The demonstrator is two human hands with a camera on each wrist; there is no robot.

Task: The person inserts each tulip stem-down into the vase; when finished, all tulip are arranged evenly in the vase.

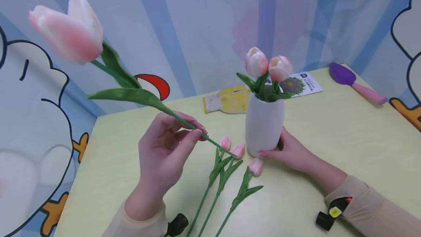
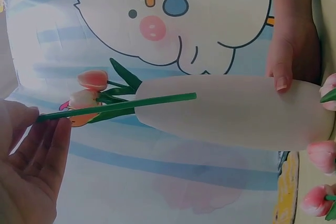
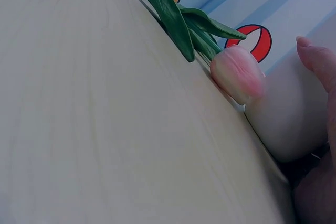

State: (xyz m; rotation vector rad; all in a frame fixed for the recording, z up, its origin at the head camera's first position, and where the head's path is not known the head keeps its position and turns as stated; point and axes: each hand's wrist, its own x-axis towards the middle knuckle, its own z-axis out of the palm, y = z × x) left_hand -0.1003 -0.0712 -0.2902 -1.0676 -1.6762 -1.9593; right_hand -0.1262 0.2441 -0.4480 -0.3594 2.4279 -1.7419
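Two pink-and-white tulips stand in our white vase, upright on the pale table, their stems probably propped by its rim. Our left hand pinches another tulip low on its green stem, between thumb and fingertips; we judge that this light grip suits so thin a stem and leaves its bare lower end free, while the bloom leans up and away to our left. In the left wrist view that end passes in front of the vase. Our right hand grasps the vase near its foot, thumb against the wall and most of the fingers hidden behind; so low a hold seems meant to steady it. Three more tulips lie on the table, blooms towards the vase and stems running towards us, an order that likely leaves each within easy reach. We cannot tell whether the closest bloom touches the vase. Farther back lie a flat yellow item, a printed card and a purple spatula with a pink handle, near the table's far edge, perhaps placed there so as not to crowd our hands.
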